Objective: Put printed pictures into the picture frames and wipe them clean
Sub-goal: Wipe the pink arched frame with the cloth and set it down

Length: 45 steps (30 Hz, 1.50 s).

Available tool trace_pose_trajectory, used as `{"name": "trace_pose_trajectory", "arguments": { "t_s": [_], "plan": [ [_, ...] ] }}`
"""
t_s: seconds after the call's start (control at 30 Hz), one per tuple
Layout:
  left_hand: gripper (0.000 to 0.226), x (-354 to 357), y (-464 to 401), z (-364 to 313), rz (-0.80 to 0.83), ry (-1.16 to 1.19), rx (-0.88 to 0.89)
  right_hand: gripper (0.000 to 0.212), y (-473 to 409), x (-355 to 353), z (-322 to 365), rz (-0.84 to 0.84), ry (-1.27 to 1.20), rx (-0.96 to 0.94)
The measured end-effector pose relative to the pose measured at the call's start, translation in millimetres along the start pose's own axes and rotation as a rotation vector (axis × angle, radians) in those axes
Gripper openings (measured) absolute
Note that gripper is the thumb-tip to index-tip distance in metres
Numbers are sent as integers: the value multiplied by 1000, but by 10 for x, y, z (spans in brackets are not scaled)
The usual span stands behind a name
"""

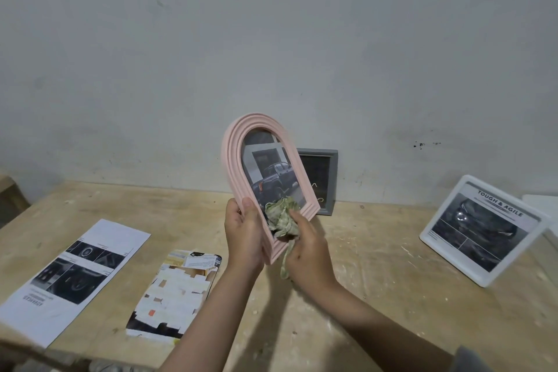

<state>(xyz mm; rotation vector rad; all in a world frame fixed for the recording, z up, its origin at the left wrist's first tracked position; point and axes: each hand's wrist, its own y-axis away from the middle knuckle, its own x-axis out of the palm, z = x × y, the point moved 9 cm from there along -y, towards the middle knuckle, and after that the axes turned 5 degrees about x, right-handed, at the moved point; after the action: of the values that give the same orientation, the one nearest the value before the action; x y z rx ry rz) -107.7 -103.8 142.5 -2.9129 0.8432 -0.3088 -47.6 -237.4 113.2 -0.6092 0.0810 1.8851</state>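
One truck picture (273,181) in pink frame (232,142)

Left of the hands (271,238), two printed sheets (72,278) lie on the table (377,281); behind them a small frame (327,181) leans against the wall; right, another frame (483,232) stands.

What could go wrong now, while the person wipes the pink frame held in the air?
The left hand grips the pink arched frame only at its lower edge, above the table; pressure from the cloth in the right hand might twist it loose. A swinging frame might also knock the grey frame behind it.
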Motion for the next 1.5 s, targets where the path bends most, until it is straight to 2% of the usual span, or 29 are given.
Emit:
{"name": "trace_pose_trajectory", "arguments": {
  "t_s": [0.07,0.2,0.3,0.4,0.47,0.6,0.7,0.77,0.87,0.97,1.07,1.13,1.23,1.4,1.5],
  "plan": [
    [25,-22,-13,28,-26,18,-18,67,81,15,60,17,-63,3],
    [24,-34,-53,122,-36,197,-115,58,223,20,188,82,-190,-2],
    [24,-97,-112,125,-54,177,-122,56,287,30,275,167,-286,-12],
    [23,-193,-202,185,-67,152,-140,46,240,47,379,336,-366,-40],
    [23,-230,-241,243,-45,154,-172,39,99,-48,458,353,-377,-61],
    [22,-176,-192,290,86,62,-209,47,-375,-397,675,161,-189,-169],
    [25,-69,-59,252,192,-5,-201,57,-675,-482,982,47,64,-414],
    [26,-11,3,244,249,-69,-192,66,-842,-352,1006,50,279,-486],
    [27,14,-5,272,271,-82,-177,84,-888,-63,865,165,498,-498],
    [27,-26,-68,307,221,-26,-186,85,-694,145,873,219,510,-617],
    [29,-47,-121,371,159,160,-252,79,-480,314,910,268,457,-667],
    [45,-42,-77,443,100,353,-376,72,-380,391,905,309,397,-654],
    [64,-93,-51,534,-15,455,-441,71,-345,430,836,375,365,-618],
    [71,-234,-91,746,-26,506,-538,67,-210,504,701,536,376,-580],
    [66,-241,-78,748,61,469,-606,60,-134,572,652,611,406,-610]
  ]
}}
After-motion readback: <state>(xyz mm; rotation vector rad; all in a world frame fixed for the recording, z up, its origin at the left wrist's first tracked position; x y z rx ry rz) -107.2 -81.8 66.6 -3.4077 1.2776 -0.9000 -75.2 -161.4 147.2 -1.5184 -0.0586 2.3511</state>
